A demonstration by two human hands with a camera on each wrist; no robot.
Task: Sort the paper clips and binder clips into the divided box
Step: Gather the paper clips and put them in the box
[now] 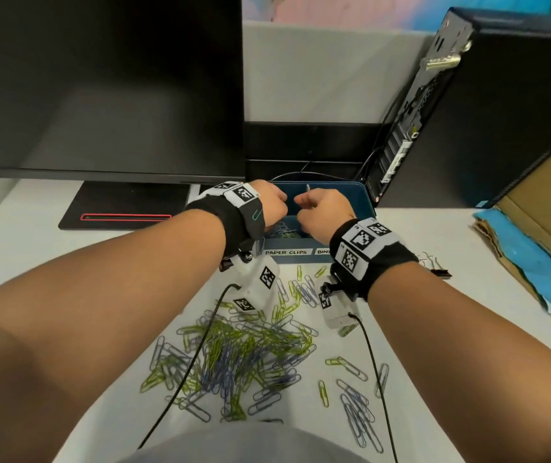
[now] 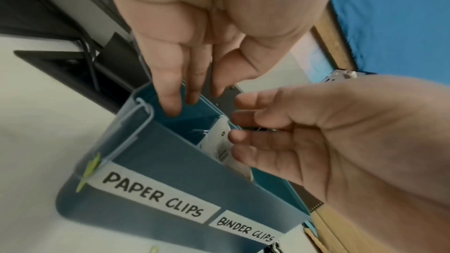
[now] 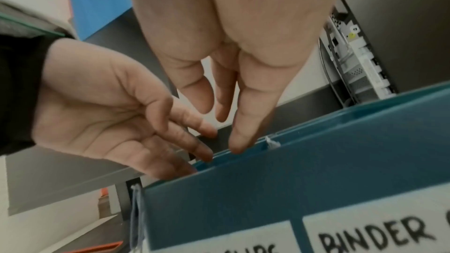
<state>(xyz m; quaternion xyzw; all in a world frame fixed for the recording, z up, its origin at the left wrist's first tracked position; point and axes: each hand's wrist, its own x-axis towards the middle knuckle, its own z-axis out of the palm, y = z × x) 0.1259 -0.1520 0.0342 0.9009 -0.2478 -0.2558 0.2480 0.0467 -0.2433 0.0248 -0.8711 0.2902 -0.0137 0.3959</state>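
While both of our hands hang over the blue box, we see it standing at 12 o'clock on the white desk, just in front of the monitor base and beside the computer tower. Its front wall carries two white labels, "PAPER CLIPS" on the left and "BINDER CLIPS" on the right, and a white divider splits the inside into two compartments. Some paper clips already lie in the left compartment. One pale clip is hooked over the box's left corner.

Our left hand hovers above the left compartment with its fingers straight and pointing down, holding nothing. Our right hand is over the divider, fingers loosely extended downward, one fingertip touching the box rim; it grips nothing that we can see.

At 6 o'clock from the box, a large pile of green and blue paper clips is spread over the desk, with a smaller scatter at 5 o'clock. A few binder clips lie at 3 o'clock, just beside our right wrist. A cardboard box and blue sheet sit further right.
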